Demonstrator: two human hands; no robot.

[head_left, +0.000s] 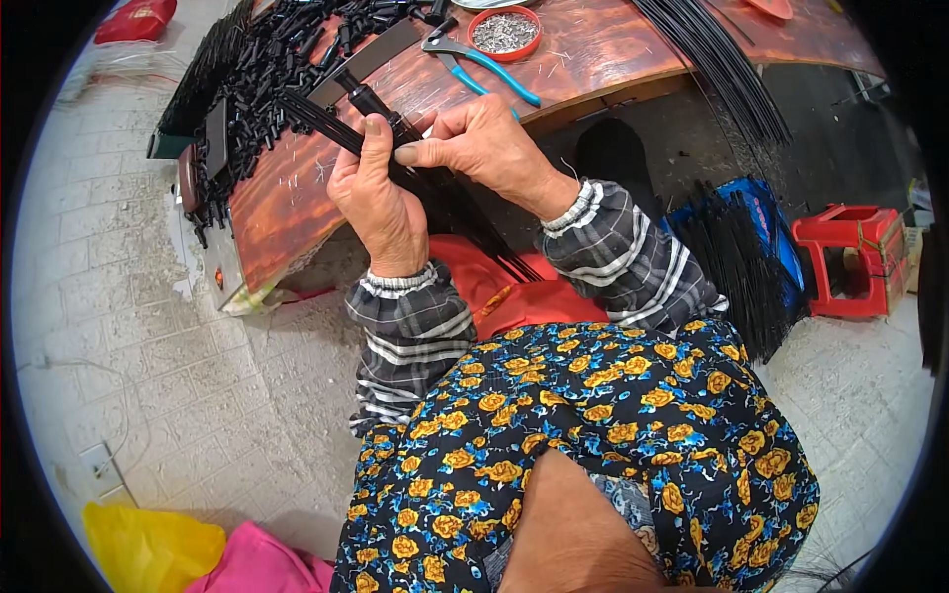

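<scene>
Glossy red-brown wooden table, pale tiled floor. Black rod bundle across table's near edge, long axis diagonal: top end up-left, tail down-right. Left hand clamped on it; right hand pinched together there, contents unclear.

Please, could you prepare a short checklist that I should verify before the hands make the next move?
1. Left hand has a grip on the thin black rods: ok.
2. Right hand is close beside the left: ok.
3. What the right fingertips pinch is identified: cannot tell, it is too small and partly hidden.
4. Blue-handled pliers lie well away from the tabletop edge: not ok, the handle ends are close to it.
5. All small metal pieces are inside the red dish: not ok, some bits are scattered on the tabletop.
</scene>
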